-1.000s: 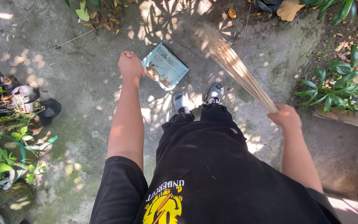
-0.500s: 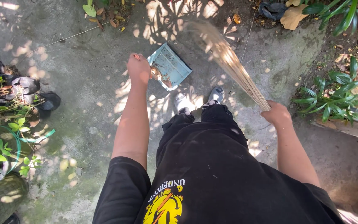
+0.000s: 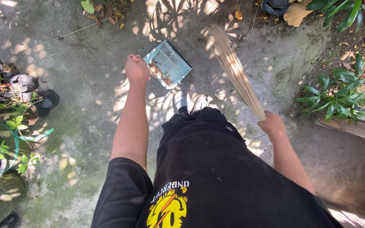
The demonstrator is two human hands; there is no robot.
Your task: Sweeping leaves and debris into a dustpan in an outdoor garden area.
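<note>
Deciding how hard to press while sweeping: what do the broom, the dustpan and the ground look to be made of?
Stick broom in the right hand: a bundle of thin, stiff, pale tan plant ribs, dry and matte.
Dustpan in the left hand: flat pale blue sheet with raised edges, dull; painted metal or plastic, I cannot tell which.
Ground: rough grey concrete, stained, greenish in patches.

Dustpan (image 3: 168,64): pale blue, brown leaf litter inside. Broom (image 3: 236,71): straw-tan bristles. Shirt (image 3: 216,177): black, yellow round print with white lettering. Shoes (image 3: 189,102): grey-white. Concrete floor (image 3: 81,84): grey, green moss patches, dappled sun spots. Plants (image 3: 339,95): green.
</note>
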